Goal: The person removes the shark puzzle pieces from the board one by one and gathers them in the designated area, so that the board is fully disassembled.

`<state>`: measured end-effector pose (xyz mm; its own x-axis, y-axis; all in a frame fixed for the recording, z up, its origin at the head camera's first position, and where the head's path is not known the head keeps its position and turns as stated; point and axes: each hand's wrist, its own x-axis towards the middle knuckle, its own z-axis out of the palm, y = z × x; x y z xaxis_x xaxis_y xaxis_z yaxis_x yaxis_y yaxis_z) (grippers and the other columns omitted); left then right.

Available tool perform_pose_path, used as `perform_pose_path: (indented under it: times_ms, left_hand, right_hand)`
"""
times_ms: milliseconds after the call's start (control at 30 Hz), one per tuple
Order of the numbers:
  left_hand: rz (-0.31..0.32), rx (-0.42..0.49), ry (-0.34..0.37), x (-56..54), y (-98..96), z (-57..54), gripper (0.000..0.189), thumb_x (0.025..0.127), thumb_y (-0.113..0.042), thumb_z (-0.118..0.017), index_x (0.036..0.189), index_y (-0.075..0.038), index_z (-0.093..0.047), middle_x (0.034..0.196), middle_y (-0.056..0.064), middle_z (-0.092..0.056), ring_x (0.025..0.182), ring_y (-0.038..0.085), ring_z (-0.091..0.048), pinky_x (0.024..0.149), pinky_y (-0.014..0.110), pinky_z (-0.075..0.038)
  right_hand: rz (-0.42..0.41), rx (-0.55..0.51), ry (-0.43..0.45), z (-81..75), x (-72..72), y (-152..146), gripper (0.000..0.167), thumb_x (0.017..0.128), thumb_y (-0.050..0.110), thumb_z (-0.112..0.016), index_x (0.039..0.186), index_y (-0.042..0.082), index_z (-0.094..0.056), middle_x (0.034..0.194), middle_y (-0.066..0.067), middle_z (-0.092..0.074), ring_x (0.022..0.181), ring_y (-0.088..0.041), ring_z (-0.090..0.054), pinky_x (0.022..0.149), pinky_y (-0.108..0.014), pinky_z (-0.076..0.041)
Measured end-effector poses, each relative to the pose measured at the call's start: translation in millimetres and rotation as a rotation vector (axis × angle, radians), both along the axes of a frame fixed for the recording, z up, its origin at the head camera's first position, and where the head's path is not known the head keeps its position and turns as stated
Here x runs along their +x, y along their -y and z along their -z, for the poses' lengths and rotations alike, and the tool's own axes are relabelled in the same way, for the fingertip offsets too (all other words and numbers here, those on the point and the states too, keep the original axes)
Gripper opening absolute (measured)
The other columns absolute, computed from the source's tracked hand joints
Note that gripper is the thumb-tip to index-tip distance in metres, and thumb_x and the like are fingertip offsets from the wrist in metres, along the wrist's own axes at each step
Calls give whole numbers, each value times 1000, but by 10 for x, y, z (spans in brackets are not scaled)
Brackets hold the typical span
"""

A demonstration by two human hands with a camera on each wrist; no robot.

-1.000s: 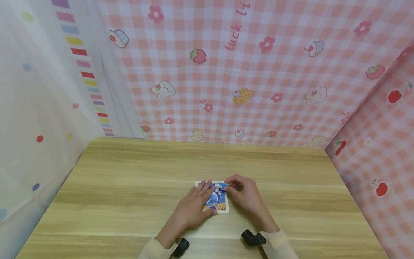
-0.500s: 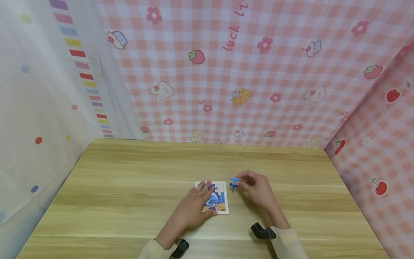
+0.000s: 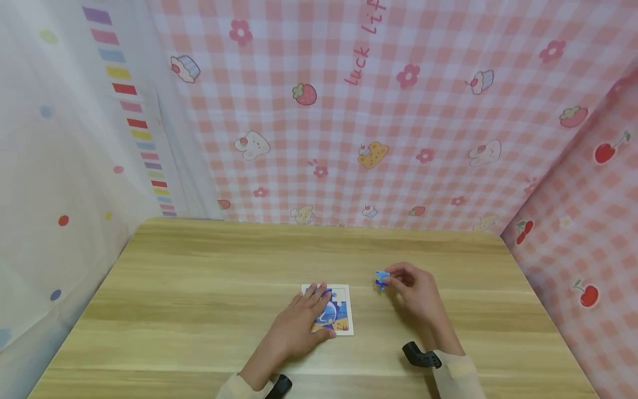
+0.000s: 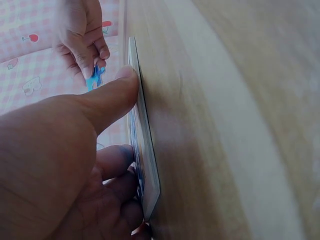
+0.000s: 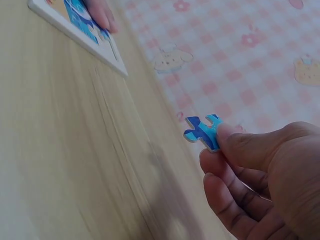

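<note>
A small square jigsaw puzzle (image 3: 341,310) with a white frame lies on the wooden table, its picture blue and yellow. At its upper right corner a pale gap shows in the picture. My left hand (image 3: 301,318) rests flat over the puzzle's left part with fingers spread, the thumb at the lower edge. To the right, my right hand (image 3: 416,288) pinches a blue puzzle piece (image 5: 204,132) between thumb and fingers, raised above the table. In the left wrist view the puzzle appears edge-on beneath the left hand's fingers.
The wooden table (image 3: 199,277) extends to both sides. Behind it hangs a pink checked cloth (image 3: 339,111), with a white dotted curtain (image 3: 55,166) at the left and another checked cloth (image 3: 593,249) at the right. Black wrist cameras sit on both wrists.
My right hand has lifted the blue piece out of the puzzle's upper right corner and carried it to the right. The left hand has stayed on the puzzle.
</note>
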<state>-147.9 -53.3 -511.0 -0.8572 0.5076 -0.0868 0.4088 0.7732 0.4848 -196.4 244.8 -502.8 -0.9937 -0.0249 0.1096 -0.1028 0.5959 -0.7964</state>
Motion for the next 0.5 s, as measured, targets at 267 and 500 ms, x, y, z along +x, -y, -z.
perform_pose_path:
  times_ms: [267, 500]
  left_hand:
    - [-5, 10, -11, 0, 4, 29, 81, 96, -49, -66, 160, -11, -35, 172, 6, -22, 160, 28, -17, 131, 49, -19]
    - [-1, 13, -12, 0, 0, 42, 81, 96, -49, -66, 160, -11, -35, 172, 6, -22, 160, 28, -18, 131, 49, -19]
  right_hand:
    - [54, 21, -1, 49, -39, -199, 15, 97, 14, -72, 110, 9, -74, 100, -9, -76, 87, -10, -70, 75, -16, -56]
    - [105, 32, 4, 95, -29, -395, 16, 98, 16, -71, 111, 8, -73, 102, -11, -77, 86, -4, -69, 74, -15, -57]
